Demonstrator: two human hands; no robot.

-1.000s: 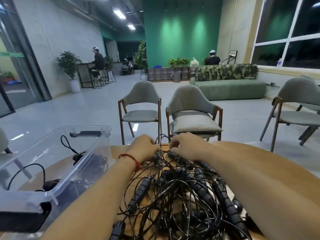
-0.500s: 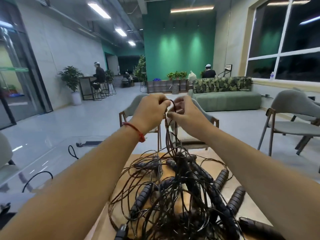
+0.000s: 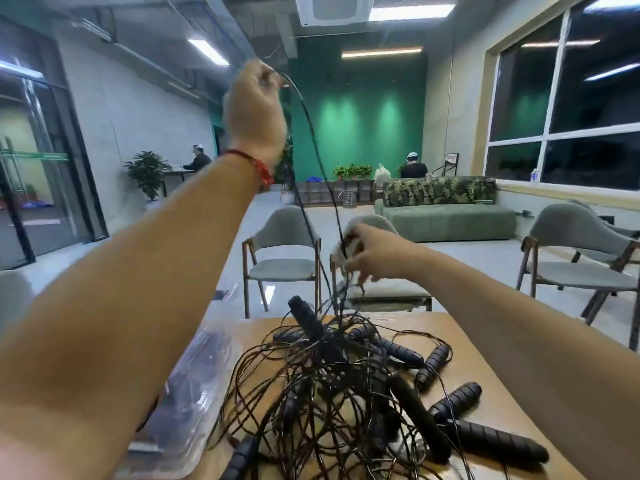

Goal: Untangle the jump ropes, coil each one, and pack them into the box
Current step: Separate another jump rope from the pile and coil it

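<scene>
Hands and rope tangle, seen from the head camera. The left hand [image 3: 256, 109], in the upper centre of the frame, is held high with its fingertips pinched together on a thin black cord [image 3: 313, 140]. A red bracelet [image 3: 258, 165] circles its wrist. From that pinch the cord runs down in two strands toward the frame centre, where the right hand [image 3: 367, 254] has its fingers curled round one strand. Motion blur hides the exact finger positions.

Below the right hand the strands drop into the tangle [image 3: 322, 403], a heap of black cords and ribbed black handles lying on the wooden table [image 3: 464, 344] in the lower centre. One handle [image 3: 306, 318] stands tilted above the heap at its far side, caught in the cords. Other handles [image 3: 455, 401] lie flat at the lower right, partly outside the loops.

The box [image 3: 194, 386], of clear plastic, sits at the table's left edge in the lower left, just beside the heap, and is partly hidden by the left forearm. Dark cords show through its wall, but how they are arranged cannot be told.

Behind the table stand grey chairs [image 3: 282, 247]. A green sofa [image 3: 446, 220] lies farther back at right centre, with a seated person [image 3: 414, 166] behind it.
</scene>
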